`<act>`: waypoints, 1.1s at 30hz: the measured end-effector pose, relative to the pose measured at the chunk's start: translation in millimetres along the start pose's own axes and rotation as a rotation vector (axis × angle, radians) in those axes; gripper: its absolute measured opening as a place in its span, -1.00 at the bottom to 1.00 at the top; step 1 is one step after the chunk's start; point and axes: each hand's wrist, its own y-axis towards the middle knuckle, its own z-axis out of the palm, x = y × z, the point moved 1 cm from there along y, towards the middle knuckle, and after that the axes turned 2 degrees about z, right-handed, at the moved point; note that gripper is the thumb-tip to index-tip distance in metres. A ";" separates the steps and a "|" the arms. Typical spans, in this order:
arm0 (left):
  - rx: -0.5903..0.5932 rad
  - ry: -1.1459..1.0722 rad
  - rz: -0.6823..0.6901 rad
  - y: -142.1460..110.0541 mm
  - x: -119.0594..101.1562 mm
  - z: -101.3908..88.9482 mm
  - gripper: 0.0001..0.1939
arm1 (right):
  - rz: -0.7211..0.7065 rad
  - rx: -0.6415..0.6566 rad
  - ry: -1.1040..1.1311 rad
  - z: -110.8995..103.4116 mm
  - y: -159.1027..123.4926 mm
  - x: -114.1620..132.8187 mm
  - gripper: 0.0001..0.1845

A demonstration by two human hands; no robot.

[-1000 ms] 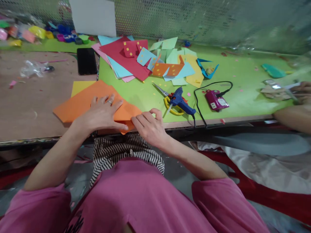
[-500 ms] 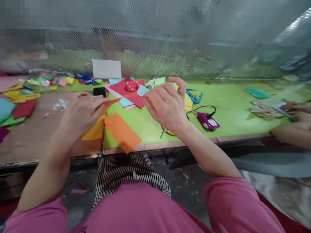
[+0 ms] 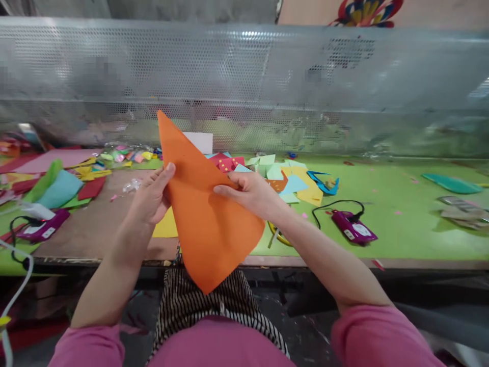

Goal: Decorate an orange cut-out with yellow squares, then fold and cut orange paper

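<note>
A large sheet of orange paper (image 3: pixel 206 224) is held up in front of me, above the table's front edge and slightly curved. My left hand (image 3: pixel 155 193) pinches its left edge, thumb on the near face. On the upper right edge my right hand (image 3: pixel 248 191) is closed, its thumb lying on the near face too. The fingers behind the sheet are partly hidden. Below my left hand a yellow sheet (image 3: pixel 165 225) lies on the brown board (image 3: pixel 110 224). Past my right hand lie pale green papers (image 3: pixel 267 163) and a yellow paper piece (image 3: pixel 309 191).
Purple devices with black cables lie right (image 3: pixel 354 227) and left (image 3: pixel 45 226). A yellow ring (image 3: pixel 280 235) lies under my right forearm. Colourful paper scraps (image 3: pixel 61 186) heap at the left. A perforated metal screen (image 3: pixel 171 66) stands behind the green table (image 3: pixel 405 224).
The orange paper has been lifted and spread out between both hands. My right hand, earlier raised over the papers, now grips the sheet. The view has shifted.
</note>
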 end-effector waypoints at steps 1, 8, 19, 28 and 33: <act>0.014 -0.015 0.003 1.8 1.9 -1.6 -0.66 | 0.011 -0.001 -0.017 -0.1 -1.3 -2.3 -0.50; -0.045 -0.023 0.093 26.3 5.7 1.1 -0.77 | 0.082 0.080 -0.172 2.4 -14.4 -16.2 -0.48; -0.044 -0.080 -0.014 26.6 31.2 18.0 -0.59 | 0.107 0.035 -0.183 9.3 -23.1 -38.3 -0.54; -0.052 -0.037 -0.057 27.1 34.8 19.9 -0.56 | 0.104 0.060 -0.186 7.2 -20.0 -40.3 -0.61; -0.062 -0.054 -0.028 28.0 33.5 15.7 -0.54 | 0.133 0.064 -0.169 7.2 -22.5 -45.6 -0.61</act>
